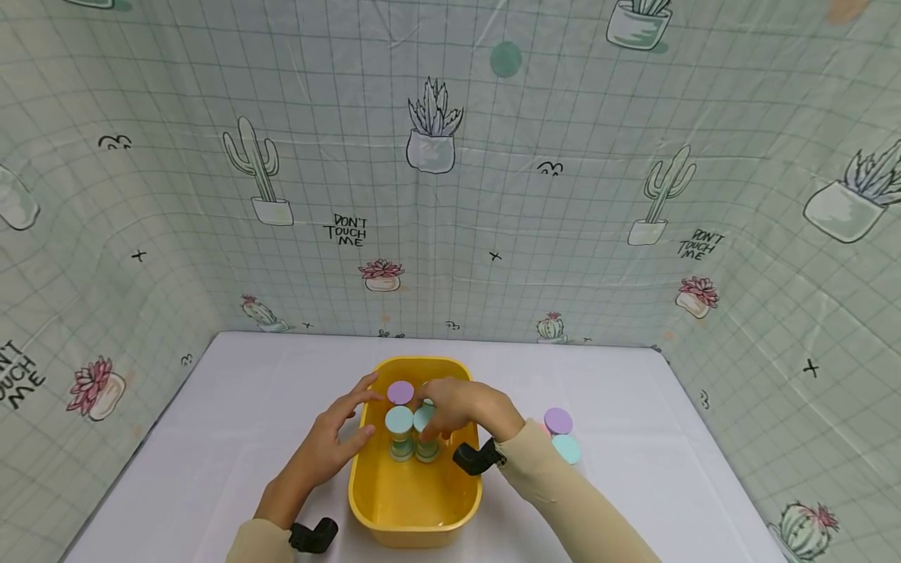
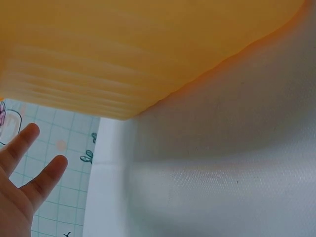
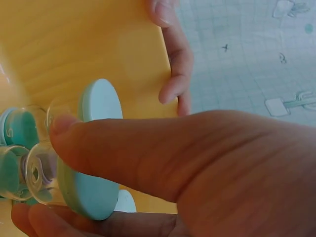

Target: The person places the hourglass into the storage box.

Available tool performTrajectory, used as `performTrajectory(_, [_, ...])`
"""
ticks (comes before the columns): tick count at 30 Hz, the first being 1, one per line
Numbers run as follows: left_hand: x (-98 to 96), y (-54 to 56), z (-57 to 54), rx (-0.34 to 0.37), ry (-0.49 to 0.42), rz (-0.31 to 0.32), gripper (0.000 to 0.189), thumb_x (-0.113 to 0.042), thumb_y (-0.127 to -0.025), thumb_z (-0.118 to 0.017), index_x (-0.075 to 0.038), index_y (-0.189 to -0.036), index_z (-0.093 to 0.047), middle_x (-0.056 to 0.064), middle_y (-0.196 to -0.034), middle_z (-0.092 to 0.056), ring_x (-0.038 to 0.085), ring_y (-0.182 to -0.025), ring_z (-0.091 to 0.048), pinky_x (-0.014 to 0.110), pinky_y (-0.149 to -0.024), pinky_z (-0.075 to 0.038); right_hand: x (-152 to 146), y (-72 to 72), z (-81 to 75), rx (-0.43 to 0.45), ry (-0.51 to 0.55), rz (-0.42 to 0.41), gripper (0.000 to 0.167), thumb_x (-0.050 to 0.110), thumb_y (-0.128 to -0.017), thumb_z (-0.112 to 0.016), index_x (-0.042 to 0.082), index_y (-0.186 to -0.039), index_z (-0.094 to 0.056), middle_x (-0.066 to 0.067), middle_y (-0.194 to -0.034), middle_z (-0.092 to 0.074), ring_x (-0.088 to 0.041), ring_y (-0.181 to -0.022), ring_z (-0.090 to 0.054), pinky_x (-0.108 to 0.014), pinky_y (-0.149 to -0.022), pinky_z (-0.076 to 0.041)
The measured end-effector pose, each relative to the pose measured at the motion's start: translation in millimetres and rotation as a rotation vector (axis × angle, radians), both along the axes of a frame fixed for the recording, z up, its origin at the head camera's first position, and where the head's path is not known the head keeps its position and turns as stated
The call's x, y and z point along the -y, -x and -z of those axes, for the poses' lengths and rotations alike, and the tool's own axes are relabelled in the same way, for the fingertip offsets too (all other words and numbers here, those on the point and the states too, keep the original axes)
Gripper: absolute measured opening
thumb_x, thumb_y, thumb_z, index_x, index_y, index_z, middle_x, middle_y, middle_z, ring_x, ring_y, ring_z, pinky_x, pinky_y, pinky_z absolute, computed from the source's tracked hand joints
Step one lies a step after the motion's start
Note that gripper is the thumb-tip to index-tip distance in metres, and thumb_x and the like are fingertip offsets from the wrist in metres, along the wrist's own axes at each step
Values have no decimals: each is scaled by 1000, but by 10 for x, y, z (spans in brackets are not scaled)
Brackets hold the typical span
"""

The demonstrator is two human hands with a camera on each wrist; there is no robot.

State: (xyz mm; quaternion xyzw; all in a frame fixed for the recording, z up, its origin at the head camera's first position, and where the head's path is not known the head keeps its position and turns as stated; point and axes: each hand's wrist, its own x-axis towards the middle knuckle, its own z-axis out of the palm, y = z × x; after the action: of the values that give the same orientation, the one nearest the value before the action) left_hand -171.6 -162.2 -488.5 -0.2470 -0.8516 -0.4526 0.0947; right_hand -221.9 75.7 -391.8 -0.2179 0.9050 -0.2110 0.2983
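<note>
Inside a yellow plastic tub (image 1: 415,520) several sand timers stand upright, with clear bulbs and round coloured caps. My right hand (image 1: 461,403) reaches in over the tub's right side. In the right wrist view its thumb and fingers grip a mint-capped sand timer (image 3: 91,195) just below the cap; a second mint cap (image 3: 103,98) is beside it. Near the left rim my left hand (image 1: 331,438) has its fingers spread. Next to the right hand stand a mint-capped timer (image 1: 399,422) and a purple-capped one (image 1: 400,392). The right hand partly hides others.
On the white tabletop (image 1: 563,516), right of the tub, a purple cap (image 1: 558,421) and a mint cap (image 1: 566,449) show beside my right forearm, with a bit of pink. A patterned cloth (image 1: 450,211) with cactus drawings rises behind and at both sides.
</note>
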Motion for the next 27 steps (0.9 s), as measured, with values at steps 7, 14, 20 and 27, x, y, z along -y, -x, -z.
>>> performTrajectory(7, [3, -6, -9, 6, 5, -4, 40, -15, -96, -63, -21, -135, -59, 7, -166, -39, 40, -147, -43, 65, -102, -50, 18, 6, 1, 6, -17, -1, 29, 15, -87, -83, 16, -112, -70, 0, -104, -66, -21, -79, -73, -27, -70, -60])
performTrajectory(14, [5, -6, -19, 10, 6, 0, 38, -18, -97, -63, -20, -135, -60, 7, -166, -39, 40, -147, -42, 65, -102, -49, 38, -7, -20, -6, -65, -3, 28, 13, -86, -83, 16, -110, -70, 0, -107, -67, -22, -79, -73, -25, -68, -57])
performTrajectory(20, [5, -2, -14, 3, 14, -2, 39, -17, -96, -64, -20, -135, -60, 7, -166, -39, 39, -147, -43, 64, -102, -50, 41, 1, -24, 4, -71, -6, 31, 13, -86, -83, 15, -114, -71, -1, -112, -67, -21, -82, -72, -26, -70, -59])
performTrajectory(27, [7, 0, -7, -2, 22, -7, 39, -16, -96, -65, -21, -135, -60, 7, -166, -39, 39, -147, -43, 64, -102, -50, 22, 2, -72, -15, -91, 2, 35, 17, -88, -82, 17, -121, -71, -2, -119, -68, -21, -84, -71, -27, -72, -58])
